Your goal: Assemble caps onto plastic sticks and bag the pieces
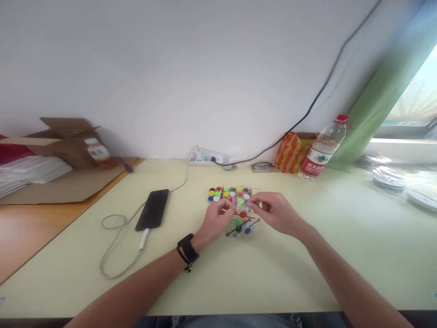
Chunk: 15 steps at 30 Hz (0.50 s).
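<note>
Small round pieces in yellow, green, red, blue, white and black lie in a cluster at the middle of the table, partly behind my fingers. Nearer to me are a red arrow-like pointer, a black one and a blue one, with what looks like clear plastic about them. My left hand is closed in a pinch at the cluster's near left edge. Facing it from the right, my right hand pinches at the right edge. Whatever is between the fingertips is too small to make out.
A black phone with a white cable lies left. Behind are a power strip, glasses, a red-and-yellow bag and a water bottle. Cardboard sits far left, stacked discs far right.
</note>
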Each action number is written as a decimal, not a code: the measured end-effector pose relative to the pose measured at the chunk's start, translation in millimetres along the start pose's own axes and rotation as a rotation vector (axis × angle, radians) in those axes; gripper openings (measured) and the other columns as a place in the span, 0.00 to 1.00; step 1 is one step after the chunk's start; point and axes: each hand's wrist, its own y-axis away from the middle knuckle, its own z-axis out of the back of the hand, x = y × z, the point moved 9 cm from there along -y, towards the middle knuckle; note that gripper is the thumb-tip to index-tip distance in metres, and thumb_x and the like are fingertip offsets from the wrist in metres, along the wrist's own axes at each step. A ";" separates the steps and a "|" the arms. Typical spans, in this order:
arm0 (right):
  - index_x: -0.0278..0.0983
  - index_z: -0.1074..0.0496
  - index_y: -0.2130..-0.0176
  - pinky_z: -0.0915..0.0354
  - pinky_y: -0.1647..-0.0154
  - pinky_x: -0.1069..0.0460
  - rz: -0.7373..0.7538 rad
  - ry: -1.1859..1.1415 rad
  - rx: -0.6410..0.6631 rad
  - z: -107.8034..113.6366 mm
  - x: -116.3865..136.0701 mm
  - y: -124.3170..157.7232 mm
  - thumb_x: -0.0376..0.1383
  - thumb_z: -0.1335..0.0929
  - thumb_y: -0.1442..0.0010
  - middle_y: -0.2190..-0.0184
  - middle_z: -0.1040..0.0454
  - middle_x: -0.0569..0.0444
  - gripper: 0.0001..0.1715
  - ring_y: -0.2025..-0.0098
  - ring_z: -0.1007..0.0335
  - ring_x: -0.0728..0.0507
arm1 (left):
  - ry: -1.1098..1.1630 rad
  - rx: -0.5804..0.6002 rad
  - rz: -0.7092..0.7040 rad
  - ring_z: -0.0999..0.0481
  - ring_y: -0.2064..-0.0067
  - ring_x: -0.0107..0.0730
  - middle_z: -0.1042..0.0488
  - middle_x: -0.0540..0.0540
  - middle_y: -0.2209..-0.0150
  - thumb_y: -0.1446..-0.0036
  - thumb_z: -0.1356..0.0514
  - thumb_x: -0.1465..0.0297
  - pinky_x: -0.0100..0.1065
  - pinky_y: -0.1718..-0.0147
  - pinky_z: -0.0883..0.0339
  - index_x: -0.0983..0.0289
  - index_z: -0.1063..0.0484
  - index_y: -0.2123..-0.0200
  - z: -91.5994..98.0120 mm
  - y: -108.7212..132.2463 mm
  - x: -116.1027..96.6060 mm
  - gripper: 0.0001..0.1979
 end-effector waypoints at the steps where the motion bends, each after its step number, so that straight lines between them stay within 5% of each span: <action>1: 0.41 0.22 0.65 0.44 0.73 0.52 0.011 0.007 -0.009 0.2 1.3 0.3 0.39 0.33 0.33 0.72 0.23 0.56 0.10 0.77 0.41 0.49 | 0.004 -0.001 0.004 0.23 0.64 0.34 0.27 0.51 0.71 0.45 0.42 0.73 0.33 0.64 0.30 0.63 0.31 0.73 -0.2 0.0 -0.1 0.04; 15: 0.40 0.24 0.62 0.41 0.75 0.52 0.141 -0.084 -0.149 3.2 3.5 17.4 0.35 0.33 0.32 0.70 0.24 0.53 0.07 0.76 0.41 0.49 | 0.143 -0.134 -0.009 0.27 0.68 0.32 0.26 0.51 0.73 0.51 0.40 0.75 0.33 0.65 0.33 0.64 0.29 0.74 10.6 1.5 -4.5 0.03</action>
